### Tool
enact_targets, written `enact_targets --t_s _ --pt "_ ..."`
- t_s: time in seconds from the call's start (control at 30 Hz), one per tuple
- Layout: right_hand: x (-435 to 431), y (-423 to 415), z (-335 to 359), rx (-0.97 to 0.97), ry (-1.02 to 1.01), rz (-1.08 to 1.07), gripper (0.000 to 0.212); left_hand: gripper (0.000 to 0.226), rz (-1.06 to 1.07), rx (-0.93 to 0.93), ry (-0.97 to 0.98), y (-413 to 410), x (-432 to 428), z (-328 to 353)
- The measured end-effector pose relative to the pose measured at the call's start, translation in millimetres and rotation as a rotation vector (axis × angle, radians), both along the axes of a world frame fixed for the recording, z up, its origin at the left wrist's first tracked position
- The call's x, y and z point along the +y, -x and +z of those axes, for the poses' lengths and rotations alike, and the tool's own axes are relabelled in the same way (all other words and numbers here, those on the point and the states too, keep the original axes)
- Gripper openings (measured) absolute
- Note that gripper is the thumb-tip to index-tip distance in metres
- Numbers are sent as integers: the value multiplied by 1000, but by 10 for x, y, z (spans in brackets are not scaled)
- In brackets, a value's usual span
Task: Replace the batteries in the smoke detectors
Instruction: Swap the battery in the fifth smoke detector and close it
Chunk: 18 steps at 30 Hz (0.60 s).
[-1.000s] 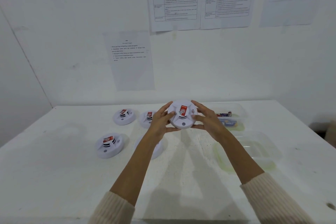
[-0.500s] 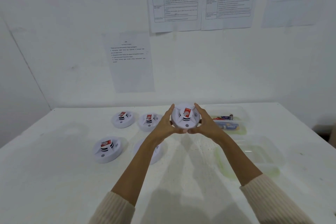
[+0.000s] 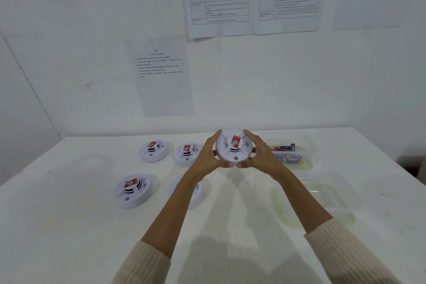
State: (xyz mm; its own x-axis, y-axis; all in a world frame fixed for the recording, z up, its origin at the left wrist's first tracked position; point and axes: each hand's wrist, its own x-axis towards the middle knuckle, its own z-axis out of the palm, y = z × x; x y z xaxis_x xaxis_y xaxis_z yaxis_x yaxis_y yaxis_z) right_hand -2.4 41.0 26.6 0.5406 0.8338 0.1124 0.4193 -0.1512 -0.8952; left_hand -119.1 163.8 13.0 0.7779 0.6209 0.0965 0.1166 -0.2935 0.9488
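I hold a round white smoke detector (image 3: 233,147) with a red label up above the table, its face tilted toward me. My left hand (image 3: 207,155) grips its left rim and my right hand (image 3: 260,154) grips its right rim, thumbs meeting under it. Several more white smoke detectors lie on the table: one at the back left (image 3: 152,150), one beside it (image 3: 185,153), one at the front left (image 3: 133,190), and one partly hidden under my left forearm (image 3: 198,193). Batteries (image 3: 287,147) lie in a clear tray (image 3: 306,145) behind my right hand.
A second clear tray (image 3: 322,200) sits on the white table (image 3: 69,226) at the right, nearer to me. The wall right behind the table carries printed sheets (image 3: 161,76). A dark object shows at the far right edge (image 3: 412,166).
Both hands raised the detector slightly and turned it; the fingers shifted from spread around its sides to a closer grip with thumbs underneath.
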Motion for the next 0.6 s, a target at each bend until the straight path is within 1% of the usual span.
enact_targets --t_s 0.17,0.27,0.33,0.4,0.43,0.47,0.5,0.57,0.6 --pt "-6 25 -6 -50 93 1 75 87 -30 59 -24 -5 -10 -35" --pt "27 7 -108 -29 156 -14 70 81 -44 140 -32 5 -20 -132" --pt "134 -45 -256 -63 211 -9 63 77 -35 177 -59 9 -30 -198" --pt "226 -96 -446 -71 239 -15 53 84 -32 225 -100 19 -80 -211" --pt "280 -140 -580 -58 256 -25 53 83 -33 255 -110 20 -94 -215" --pt "298 -130 -625 -51 272 -28 56 77 -38 294 -137 15 -94 -225" --pt "297 -112 -640 -45 284 -33 59 64 -38 334 -161 6 -89 -226" --pt "305 -93 -674 -35 312 -24 67 23 -43 399 -189 -18 -41 -262" --pt "307 -86 -682 -42 324 -9 71 25 -36 407 -221 -25 -30 -268"
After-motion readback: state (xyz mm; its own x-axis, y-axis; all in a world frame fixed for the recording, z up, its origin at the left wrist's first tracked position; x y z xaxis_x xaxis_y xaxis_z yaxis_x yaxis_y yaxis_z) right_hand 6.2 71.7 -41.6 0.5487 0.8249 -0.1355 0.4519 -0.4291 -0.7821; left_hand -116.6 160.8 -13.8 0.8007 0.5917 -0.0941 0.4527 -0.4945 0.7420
